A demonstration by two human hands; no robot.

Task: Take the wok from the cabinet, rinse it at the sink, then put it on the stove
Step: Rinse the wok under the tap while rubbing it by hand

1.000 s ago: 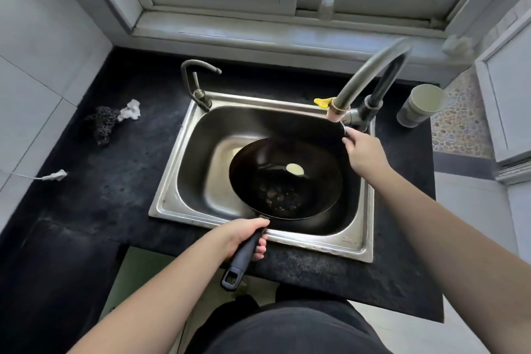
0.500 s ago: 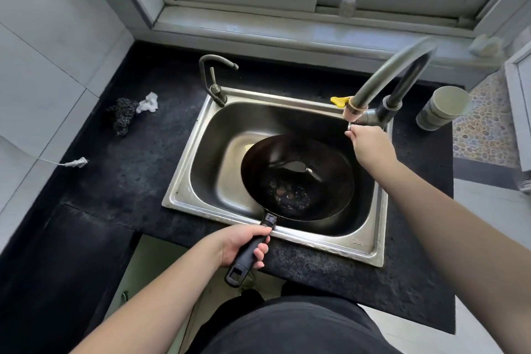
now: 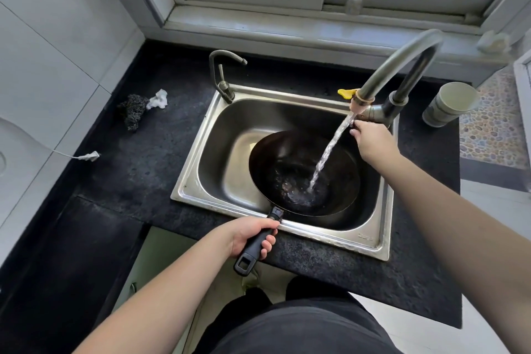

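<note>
A round black wok [image 3: 290, 172] sits low in the steel sink [image 3: 221, 169], its black handle [image 3: 255, 244] reaching over the near rim; water [image 3: 330, 149] streams into its bowl

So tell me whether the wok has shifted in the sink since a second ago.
No. The wok lies at the same spot in the sink, its handle crossing the front rim where it did before. Only the camera view has shifted.

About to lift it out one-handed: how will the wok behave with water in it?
Probably front-heavy: the left hand grips only the long handle, while water pools in the wok. The round bowl may rock in the sink. The wet pan looks rigid, and the water could slosh if tilted.
</note>
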